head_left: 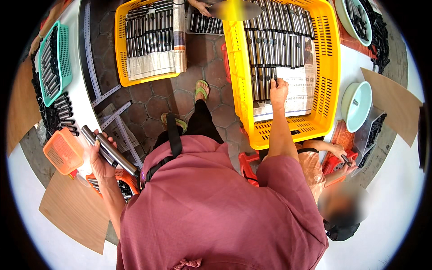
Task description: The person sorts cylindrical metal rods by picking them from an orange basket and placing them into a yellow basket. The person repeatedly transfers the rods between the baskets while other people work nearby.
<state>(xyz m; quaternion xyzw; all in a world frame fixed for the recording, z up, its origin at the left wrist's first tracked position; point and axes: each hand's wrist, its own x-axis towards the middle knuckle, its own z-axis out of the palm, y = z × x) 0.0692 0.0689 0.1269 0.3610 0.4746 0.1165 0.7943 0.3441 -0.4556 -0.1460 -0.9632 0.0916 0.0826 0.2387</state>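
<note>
My left hand is closed around a couple of shiny dark-silver metal tubes, held slanting beside my left hip. My right hand reaches into the large yellow crate on the right. Its fingers are pinched at the near end of a metal tube, at the right end of the nearest row. Several rows of similar tubes lie side by side in the crate on sheets of newspaper. The fingertips partly hide the end of the pinched tube.
Another yellow crate with tubes and newspaper stands at the far left. A green basket and orange baskets are on the left. At right are pale green basins and a co-worker's hands. Another person's hand shows at the top.
</note>
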